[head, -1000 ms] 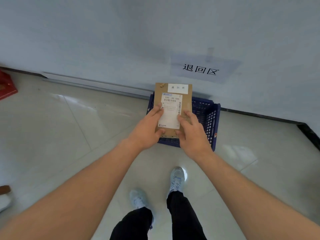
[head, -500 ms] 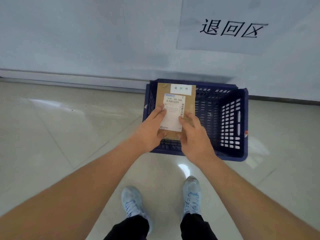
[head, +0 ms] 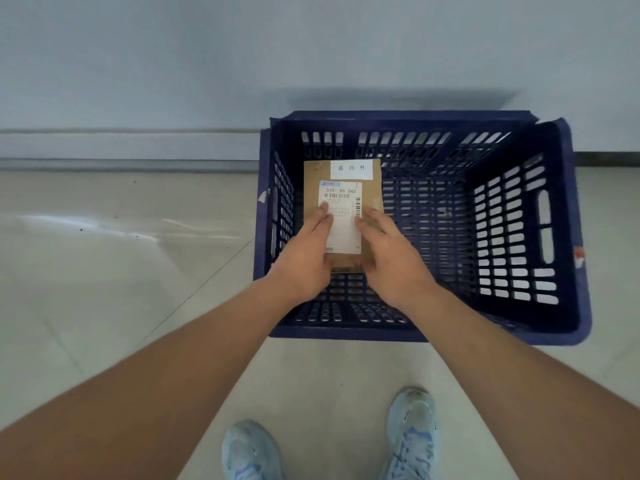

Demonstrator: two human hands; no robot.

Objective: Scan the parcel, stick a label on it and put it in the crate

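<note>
A brown cardboard parcel (head: 343, 174) is held flat inside the left half of the dark blue slatted crate (head: 568, 237), below its rim. On its top are a white shipping label with a barcode (head: 341, 216) and a small white sticker with printed characters (head: 351, 169) near the far edge. My left hand (head: 306, 258) grips the parcel's near left side, thumb on the label. My right hand (head: 391, 261) grips its near right side. Whether the parcel touches the crate floor is unclear.
The crate stands on a pale tiled floor (head: 121, 271) against a grey wall (head: 207, 64) with a skirting strip. My two light blue shoes (head: 412, 434) are just in front of the crate. Nothing else lies in the crate.
I have stepped closer and bent down, so the crate fills more of the view. Both hands have lowered the parcel from above the crate's rim down into it.
</note>
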